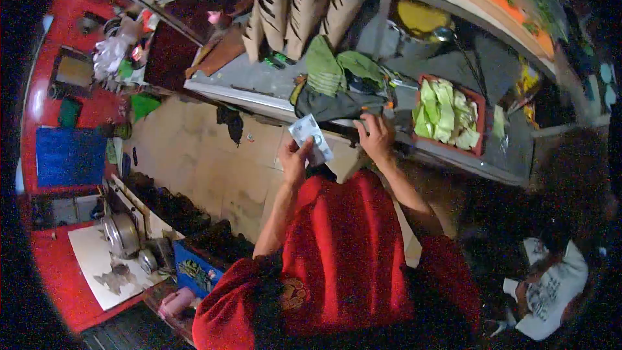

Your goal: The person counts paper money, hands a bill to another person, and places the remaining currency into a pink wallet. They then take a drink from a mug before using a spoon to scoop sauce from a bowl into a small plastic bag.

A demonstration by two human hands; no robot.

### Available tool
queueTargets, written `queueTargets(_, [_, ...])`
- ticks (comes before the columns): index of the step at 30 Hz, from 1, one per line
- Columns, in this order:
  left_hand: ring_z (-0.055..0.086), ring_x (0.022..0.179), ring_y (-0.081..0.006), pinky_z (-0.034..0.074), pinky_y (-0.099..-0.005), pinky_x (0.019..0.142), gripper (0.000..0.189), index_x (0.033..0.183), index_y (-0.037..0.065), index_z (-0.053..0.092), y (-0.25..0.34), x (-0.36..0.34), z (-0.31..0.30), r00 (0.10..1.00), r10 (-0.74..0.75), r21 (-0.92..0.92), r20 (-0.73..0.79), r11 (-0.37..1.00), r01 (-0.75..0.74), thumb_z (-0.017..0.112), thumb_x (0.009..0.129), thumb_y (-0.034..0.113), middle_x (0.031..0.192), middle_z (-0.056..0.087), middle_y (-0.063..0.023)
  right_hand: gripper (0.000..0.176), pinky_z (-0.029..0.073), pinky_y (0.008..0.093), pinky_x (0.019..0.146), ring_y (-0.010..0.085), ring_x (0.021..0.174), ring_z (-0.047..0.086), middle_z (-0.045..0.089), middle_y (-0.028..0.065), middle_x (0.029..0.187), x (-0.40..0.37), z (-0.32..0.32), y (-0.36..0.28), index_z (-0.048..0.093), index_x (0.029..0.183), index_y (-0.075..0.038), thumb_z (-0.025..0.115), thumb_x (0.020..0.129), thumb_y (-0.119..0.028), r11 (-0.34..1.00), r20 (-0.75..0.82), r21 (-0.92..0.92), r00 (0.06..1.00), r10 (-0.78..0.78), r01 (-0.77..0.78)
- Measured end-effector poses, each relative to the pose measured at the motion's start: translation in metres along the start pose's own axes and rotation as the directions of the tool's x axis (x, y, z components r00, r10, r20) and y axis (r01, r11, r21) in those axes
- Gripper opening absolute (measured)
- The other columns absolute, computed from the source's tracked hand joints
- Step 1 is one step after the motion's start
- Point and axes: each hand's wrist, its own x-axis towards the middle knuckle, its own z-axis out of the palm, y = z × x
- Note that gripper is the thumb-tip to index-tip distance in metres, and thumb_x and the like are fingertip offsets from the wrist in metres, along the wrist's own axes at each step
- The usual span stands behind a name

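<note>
A pale bluish banknote (312, 136) is pinched between the thumb and fingers of my left hand (295, 157), in front of the counter's edge. My right hand (377, 136) is at the counter edge, its fingers apart and slightly bent, with nothing visible in them. Just beyond both hands lies a dark bag or cloth (337, 105) on the grey counter (253, 81), with a green striped cloth (324, 68) behind it. To the right of my right hand a red basket (481, 116) holds cut cabbage (444, 113).
Brown paper sleeves (301, 19) stand at the back of the counter, near a pot (405, 42) with a ladle. An orange tray (505, 13) is at the upper right. A pot (121, 234) sits lower left. Another person (554, 291) is at the lower right.
</note>
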Motion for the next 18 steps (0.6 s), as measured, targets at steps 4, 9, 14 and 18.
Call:
queueTargets(4, [0.045,0.058,-0.0071,0.032,-0.0251,0.047,0.015,0.078,0.012,0.056,-0.019,-0.006,-0.033,0.976,-0.189,-0.071,-0.108,0.981,0.182,0.067,0.084,0.018,0.066,0.05,0.0044,0.014,0.047,0.0449,0.067,0.0327,0.081,0.06,0.062,0.0145,0.087,0.031,0.037,0.004,0.06,0.091,-0.009,0.065,0.082,-0.019,0.989,0.092,0.145,0.996,0.008,-0.022])
queueTargets(9, [0.055,0.073,-0.01,0.044,-0.0268,0.062,0.018,0.096,0.006,0.057,-0.011,-0.012,-0.045,0.992,-0.127,-0.185,0.007,0.974,0.127,0.066,0.083,0.015,0.085,0.06,-0.0003,0.012,0.047,0.0392,0.065,0.0308,0.075,0.06,0.062,0.0105,0.08,0.023,0.005,-0.009,0.061,0.087,-0.006,0.067,0.082,-0.015,0.982,-0.094,0.038,0.978,0.187,-0.184])
queueTargets(14, [0.059,0.084,-0.0191,0.047,-0.03,0.072,0.034,0.107,0.001,0.057,-0.052,0.016,-0.072,0.942,-0.254,-0.338,0.219,0.886,0.318,0.06,0.08,0.021,0.096,0.062,-0.0089,0.009,0.047,0.0345,0.066,0.0255,0.072,0.06,0.062,0.0114,0.079,-0.01,-0.05,0.006,0.061,0.092,-0.004,0.061,0.086,-0.01,0.907,-0.16,0.211,0.902,0.401,-0.365])
queueTargets(18, [0.059,0.1,-0.0319,0.048,-0.0433,0.09,0.05,0.117,-0.002,0.051,-0.002,0.007,-0.06,0.918,-0.318,-0.463,0.237,0.794,0.394,0.056,0.074,0.024,0.113,0.058,-0.0163,0.016,0.046,0.0285,0.073,0.0192,0.081,0.057,0.06,0.0118,0.089,-0.057,-0.051,0.021,0.059,0.104,-0.002,0.056,0.09,-0.01,0.899,-0.141,0.074,0.888,0.438,-0.432])
